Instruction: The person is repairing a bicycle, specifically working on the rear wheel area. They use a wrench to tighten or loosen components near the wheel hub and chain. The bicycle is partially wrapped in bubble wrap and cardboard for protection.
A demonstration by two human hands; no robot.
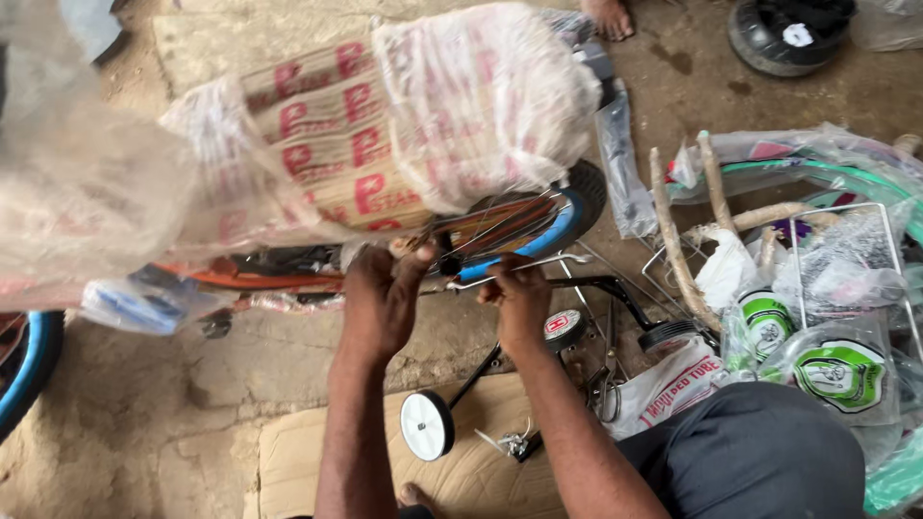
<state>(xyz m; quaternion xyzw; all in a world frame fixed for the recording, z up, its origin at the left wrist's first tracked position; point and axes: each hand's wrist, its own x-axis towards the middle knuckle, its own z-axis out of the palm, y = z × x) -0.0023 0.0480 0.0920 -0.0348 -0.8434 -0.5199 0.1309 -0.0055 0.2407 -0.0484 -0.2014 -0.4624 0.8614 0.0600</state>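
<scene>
the left hand [383,300] is clamped by the blue-rimmed spoked bicycle wheel [538,226], which is best kept steady while the right hand [519,300], closed on the thin chrome rod [524,266] just beside it, is worked gently.

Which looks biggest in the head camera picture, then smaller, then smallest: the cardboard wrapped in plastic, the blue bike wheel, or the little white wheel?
1. Cardboard wrapped in plastic, biggest, though it is nearer the camera.
2. Blue bike wheel, partly hidden by the wrapping.
3. Little white wheel, smallest.
</scene>
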